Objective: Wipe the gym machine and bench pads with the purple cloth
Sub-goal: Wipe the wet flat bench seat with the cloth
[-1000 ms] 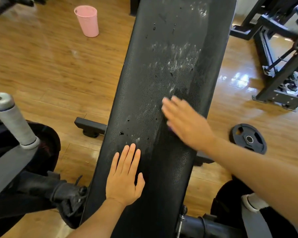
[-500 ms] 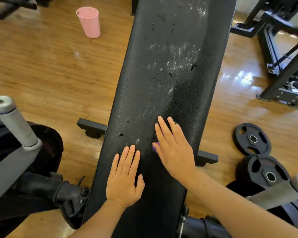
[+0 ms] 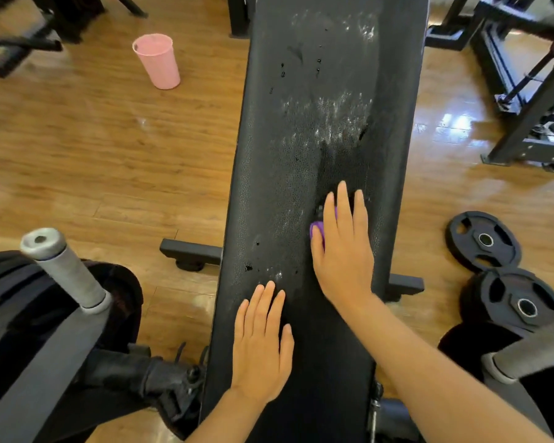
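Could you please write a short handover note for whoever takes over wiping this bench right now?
Right hand: flat on the purple cloth, pressing it to the bench pad mid-length; only a bit of cloth shows.
Left hand: flat on the pad's near end, holding nothing.
Done: a dark streak ahead of the right hand looks wiped.
Left: white residue and dark specks farther up, then the other pads.

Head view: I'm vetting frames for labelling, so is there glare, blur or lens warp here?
Head view: window glare on the wood floor at right; the bench pad and both hands look sharp, the grey handle at lower right is smeared; wide-angle warp bends floorboards and the rack towards the edges.
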